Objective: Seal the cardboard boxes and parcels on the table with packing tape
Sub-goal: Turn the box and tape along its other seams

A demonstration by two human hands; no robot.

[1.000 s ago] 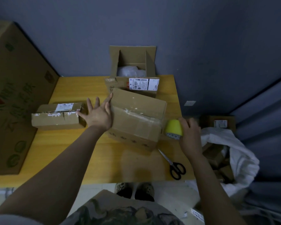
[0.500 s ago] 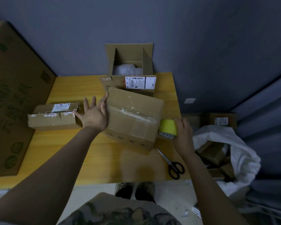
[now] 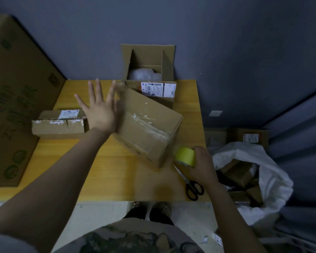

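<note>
Presently the middle box point(image 3: 150, 128) sits at centre frame on the counter point(image 3: 108, 170), skewed, with one corner toward the lower right and clear tape shining across its top seam. The left hand point(image 3: 98, 114) is at the box's left edge, its grip spread wide and holding nothing. Blur hides whether its thumb side touches the cardboard. At lower right the right hand point(image 3: 202, 165) has its grip curled round the yellow tape roll point(image 3: 185, 156), just beside the box's near corner, judged to keep tape ready for another strip. Scissors point(image 3: 192, 185) lie just below the roll, handy for cutting. An open box point(image 3: 150, 70) stands at upper centre, not yet sealed. A small box point(image 3: 60, 123) with a label lies at left. Against half a second earlier, the left hand has come off the box's side and fanned out, the box appears turned further, and the roll remains by the same corner.
</note>
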